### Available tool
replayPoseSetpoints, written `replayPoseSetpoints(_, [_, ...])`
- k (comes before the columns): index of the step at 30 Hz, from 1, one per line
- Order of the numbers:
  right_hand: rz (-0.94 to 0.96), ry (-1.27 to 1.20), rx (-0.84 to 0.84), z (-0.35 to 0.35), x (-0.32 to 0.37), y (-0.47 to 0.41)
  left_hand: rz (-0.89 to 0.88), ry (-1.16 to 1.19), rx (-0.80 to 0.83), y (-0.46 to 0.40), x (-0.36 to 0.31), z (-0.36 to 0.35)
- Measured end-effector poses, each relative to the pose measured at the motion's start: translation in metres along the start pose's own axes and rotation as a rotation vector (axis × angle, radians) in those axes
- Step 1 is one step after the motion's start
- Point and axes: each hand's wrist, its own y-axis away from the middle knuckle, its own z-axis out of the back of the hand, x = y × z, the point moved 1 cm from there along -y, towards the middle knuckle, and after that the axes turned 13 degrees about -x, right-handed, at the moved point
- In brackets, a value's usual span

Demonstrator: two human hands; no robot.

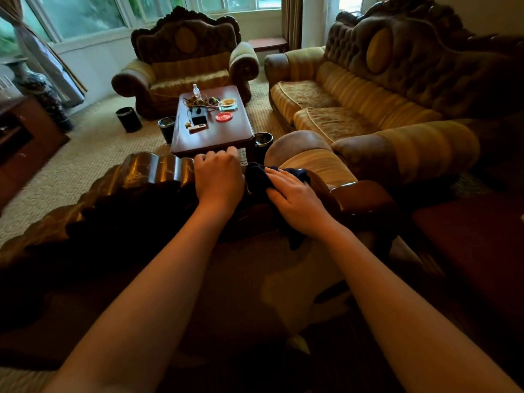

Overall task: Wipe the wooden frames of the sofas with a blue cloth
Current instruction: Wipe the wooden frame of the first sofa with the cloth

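I stand behind a sofa and look down on its carved dark wooden top frame, which runs from lower left to centre. My left hand curls over the crest of this frame and grips it. Just to its right, my right hand lies flat with straight fingers on a dark blue cloth and presses it against the wood. A tail of the cloth hangs down below my right wrist. The frame under the cloth is hidden.
A wooden coffee table with a bottle, a red dish and small items stands beyond the frame. An armchair sits at the far side, a long sofa at the right. Black bins stand on the carpet.
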Motion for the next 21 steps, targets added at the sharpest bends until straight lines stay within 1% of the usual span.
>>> replayPoseSetpoints(3, [0.010, -0.010, 0.011, 0.001, 0.001, -0.009, 0.012, 0.044, -0.027, 0.001, 0.000, 0.000])
replayPoseSetpoints(7, [-0.002, -0.028, 0.108, 0.003, 0.007, -0.036, 0.051, 0.098, -0.130, 0.003, -0.001, 0.000])
replayPoseSetpoints(11, [-0.069, 0.006, 0.290, -0.001, 0.017, -0.076, 0.071, 0.071, -0.183, 0.001, 0.000, -0.004])
replayPoseSetpoints(14, [-0.050, -0.002, 0.454, -0.013, 0.024, -0.106, 0.112, 0.027, -0.210, 0.001, 0.000, -0.008])
replayPoseSetpoints(18, [-0.014, -0.076, 0.658, -0.026, 0.030, -0.133, 0.202, 0.030, -0.300, 0.000, -0.002, -0.010])
replayPoseSetpoints(21, [0.002, -0.106, 0.771, -0.030, 0.026, -0.146, 0.267, 0.017, -0.370, 0.001, -0.004, -0.012])
